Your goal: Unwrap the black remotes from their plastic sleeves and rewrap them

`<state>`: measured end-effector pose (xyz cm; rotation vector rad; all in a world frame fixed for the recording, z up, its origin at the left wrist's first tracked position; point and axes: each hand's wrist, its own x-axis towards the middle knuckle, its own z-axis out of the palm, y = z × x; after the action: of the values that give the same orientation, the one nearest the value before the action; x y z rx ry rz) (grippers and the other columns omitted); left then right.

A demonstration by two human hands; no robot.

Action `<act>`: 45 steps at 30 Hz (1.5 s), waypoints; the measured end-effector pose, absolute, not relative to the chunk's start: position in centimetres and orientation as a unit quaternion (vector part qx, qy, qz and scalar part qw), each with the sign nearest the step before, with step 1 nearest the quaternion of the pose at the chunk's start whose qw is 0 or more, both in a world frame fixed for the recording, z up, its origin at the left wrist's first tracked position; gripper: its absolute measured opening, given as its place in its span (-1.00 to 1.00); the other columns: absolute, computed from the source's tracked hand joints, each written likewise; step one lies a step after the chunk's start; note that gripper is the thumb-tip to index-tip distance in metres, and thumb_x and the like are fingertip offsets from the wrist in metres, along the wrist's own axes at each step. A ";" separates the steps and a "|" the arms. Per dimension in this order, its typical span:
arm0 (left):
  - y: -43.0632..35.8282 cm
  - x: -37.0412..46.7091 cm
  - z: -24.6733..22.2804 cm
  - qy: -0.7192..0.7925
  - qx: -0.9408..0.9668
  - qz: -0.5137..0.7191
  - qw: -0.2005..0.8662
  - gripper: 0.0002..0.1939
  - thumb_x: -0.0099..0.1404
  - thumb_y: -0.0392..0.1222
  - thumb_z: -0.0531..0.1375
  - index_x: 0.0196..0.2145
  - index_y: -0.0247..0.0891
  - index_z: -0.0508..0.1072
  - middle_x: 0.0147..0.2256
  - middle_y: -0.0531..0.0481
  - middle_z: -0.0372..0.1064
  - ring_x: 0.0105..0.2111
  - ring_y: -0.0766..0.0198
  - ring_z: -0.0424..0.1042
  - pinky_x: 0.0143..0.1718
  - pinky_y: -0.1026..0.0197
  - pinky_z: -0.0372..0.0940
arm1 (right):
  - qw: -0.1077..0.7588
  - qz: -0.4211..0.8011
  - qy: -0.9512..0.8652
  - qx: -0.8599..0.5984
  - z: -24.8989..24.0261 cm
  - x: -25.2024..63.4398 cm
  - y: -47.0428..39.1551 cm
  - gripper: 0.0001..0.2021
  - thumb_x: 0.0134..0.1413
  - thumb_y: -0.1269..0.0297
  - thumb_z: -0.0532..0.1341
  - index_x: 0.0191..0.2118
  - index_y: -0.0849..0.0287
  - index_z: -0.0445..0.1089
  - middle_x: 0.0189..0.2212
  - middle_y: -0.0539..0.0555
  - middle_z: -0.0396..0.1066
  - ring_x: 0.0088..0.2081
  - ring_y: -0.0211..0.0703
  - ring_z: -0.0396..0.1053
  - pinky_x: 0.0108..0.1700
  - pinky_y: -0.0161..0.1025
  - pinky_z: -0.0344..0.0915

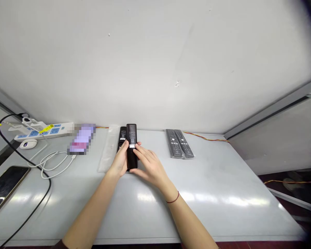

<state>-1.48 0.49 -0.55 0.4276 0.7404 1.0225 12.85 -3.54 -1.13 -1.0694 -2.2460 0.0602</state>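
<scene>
A black remote control [132,133] is between my two hands, its back with printed text and a small white label facing up. My left hand [120,162] grips it along its left edge. On the other side, my right hand [150,166] holds it too, fingertips on the back near the white label and thumb by the lower end. Partly hidden behind it on the left lies a second black remote [122,133], also with a white label. Left of that remote is a flat clear plastic sleeve [109,152].
Two remotes in clear sleeves [176,144] lie side by side on the grey table [223,207]. To the left are a lit phone [81,138] with a white cable, a power strip [59,129], a white earbud case [28,144], a dark phone [5,186] and a black cable [45,193]. A wall stands behind.
</scene>
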 end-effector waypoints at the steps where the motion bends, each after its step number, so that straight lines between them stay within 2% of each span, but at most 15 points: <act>1: 0.5 -1.4 -0.7 0.344 0.202 0.474 0.785 -0.56 0.32 0.01 0.07 0.06 -0.28 0.36 -0.12 -0.15 0.46 -0.11 0.16 0.44 -0.04 0.15 0.31 | 0.322 0.021 -0.854 -0.407 -1.1 12.9 -3.5 -0.35 0.14 0.03 0.17 0.25 0.25 0.05 0.19 0.35 0.16 0.23 0.05 0.12 0.07 0.00 0.25; 8: 0.4 -1.2 -0.6 0.338 0.192 0.488 0.782 -0.60 0.31 0.01 0.09 0.00 -0.28 0.38 -0.10 -0.16 0.44 -0.08 0.13 0.42 -0.03 0.12 0.31 | 0.339 0.049 -0.847 -0.406 -1.5 13.0 -3.5 -0.39 0.15 0.08 0.17 0.25 0.20 0.05 0.21 0.33 0.14 0.22 0.07 0.12 0.06 0.03 0.25; 12: 0.8 -1.7 0.3 0.300 0.136 0.536 0.777 -0.72 0.31 -0.11 0.10 -0.07 -0.25 0.39 -0.10 -0.11 0.43 -0.06 0.18 0.41 0.00 0.13 0.29 | 0.364 0.110 -0.822 -0.424 -1.7 12.6 -3.5 -0.51 0.17 0.18 0.16 0.20 0.10 0.13 0.19 0.23 0.20 0.21 0.05 0.14 0.13 0.07 0.20; 16: 0.8 -2.0 0.6 0.276 0.093 0.563 0.774 -0.75 0.29 -0.22 0.14 -0.06 -0.16 0.35 -0.15 -0.04 0.42 -0.06 0.22 0.42 -0.05 0.17 0.32 | 0.396 0.153 -0.793 -0.437 -1.4 12.2 -3.6 -0.50 0.12 0.20 0.21 0.16 0.14 0.17 0.09 0.22 0.29 0.14 0.03 0.22 0.14 0.03 0.20; 19: 0.6 -1.8 0.2 0.288 0.097 0.555 0.774 -0.62 0.25 -0.27 0.18 0.01 -0.01 0.30 -0.24 0.05 0.41 -0.13 0.24 0.45 -0.14 0.15 0.36 | 0.446 0.180 -0.745 -0.462 -1.2 12.2 -3.6 -0.68 0.17 0.31 0.13 0.06 0.12 0.27 -0.07 0.16 0.41 -0.03 -0.04 0.35 0.03 -0.05 0.29; 22: 0.4 -1.7 -0.2 0.300 0.101 0.545 0.777 -0.53 0.23 -0.25 0.21 0.06 0.08 0.24 -0.27 0.09 0.41 -0.17 0.24 0.45 -0.14 0.05 0.36 | 0.491 0.232 -0.677 -0.497 -1.1 12.4 -3.6 -0.78 0.15 0.29 0.14 -0.08 0.13 0.35 -0.19 0.11 0.45 -0.17 -0.08 0.39 -0.09 -0.11 0.33; 26: 0.7 -1.8 -0.4 0.311 0.096 0.537 0.778 -0.64 0.23 -0.09 0.20 0.00 0.00 0.31 -0.15 0.04 0.42 -0.10 0.21 0.43 -0.07 0.04 0.34 | 0.540 0.352 -0.566 -0.514 -1.6 12.9 -3.1 -0.82 0.11 0.19 0.17 -0.22 0.15 0.39 -0.35 0.06 0.45 -0.32 -0.15 0.37 -0.24 -0.18 0.36; 29: 0.9 -2.0 -0.4 0.335 0.112 0.542 0.763 -0.66 0.21 -0.14 0.22 -0.04 -0.01 0.34 -0.09 0.06 0.42 -0.09 0.25 0.43 -0.07 0.12 0.34 | 0.565 0.443 -0.486 -0.499 -2.1 13.2 -2.7 -0.81 0.07 0.13 0.19 -0.34 0.16 0.39 -0.51 -0.02 0.37 -0.45 -0.21 0.32 -0.37 -0.25 0.33; 31: 0.9 -2.0 -0.5 0.339 0.122 0.549 0.754 -0.67 0.21 -0.17 0.22 -0.06 0.02 0.34 -0.05 0.10 0.41 -0.07 0.25 0.42 -0.09 0.13 0.35 | 0.571 0.505 -0.446 -0.469 -2.3 13.4 -2.5 -0.77 0.07 0.10 0.20 -0.25 0.15 0.38 -0.56 -0.06 0.31 -0.51 -0.25 0.29 -0.44 -0.28 0.30; 34: 0.8 -1.8 -0.6 0.345 0.118 0.564 0.741 -0.70 0.20 -0.16 0.22 -0.09 0.00 0.33 -0.04 0.11 0.40 -0.07 0.26 0.42 -0.11 0.15 0.36 | 0.568 0.570 -0.430 -0.410 -2.5 13.5 -2.5 -0.53 0.00 0.09 0.27 0.04 0.06 0.24 -0.52 -0.08 0.30 -0.51 -0.26 0.29 -0.43 -0.26 0.32; 37: 0.5 -1.3 -0.8 0.363 0.138 0.573 0.721 -0.69 0.19 -0.09 0.23 -0.10 -0.04 0.32 -0.05 0.08 0.41 -0.07 0.26 0.41 -0.10 0.16 0.36 | 0.576 0.589 -0.423 -0.378 -2.5 13.6 -2.5 -0.37 -0.10 0.07 0.34 0.11 -0.01 0.16 -0.47 -0.08 0.30 -0.50 -0.26 0.31 -0.37 -0.21 0.37; 41: 0.1 -0.9 -0.8 0.365 0.200 0.581 0.700 -0.68 0.15 -0.04 0.26 -0.15 -0.08 0.30 -0.04 0.05 0.40 -0.05 0.24 0.39 -0.09 0.13 0.35 | 0.605 0.599 -0.359 -0.382 -2.7 13.7 -2.4 -0.41 -0.09 0.03 0.33 0.09 0.02 0.23 -0.41 -0.02 0.38 -0.42 -0.22 0.38 -0.31 -0.17 0.42; 45: -0.4 -0.4 -1.0 0.352 0.267 0.583 0.682 -0.56 0.06 -0.09 0.34 -0.14 -0.11 0.27 -0.04 0.01 0.37 -0.06 0.21 0.39 -0.07 0.08 0.35 | 0.623 0.619 -0.303 -0.370 -3.0 13.8 -2.1 -0.56 0.01 -0.01 0.26 0.01 -0.01 0.30 -0.09 0.06 0.42 -0.10 -0.11 0.42 -0.08 -0.06 0.41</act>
<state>-0.44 -0.41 -0.96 0.5990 0.7899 1.3084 13.82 -2.13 -2.96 -0.8503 -0.6952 1.4226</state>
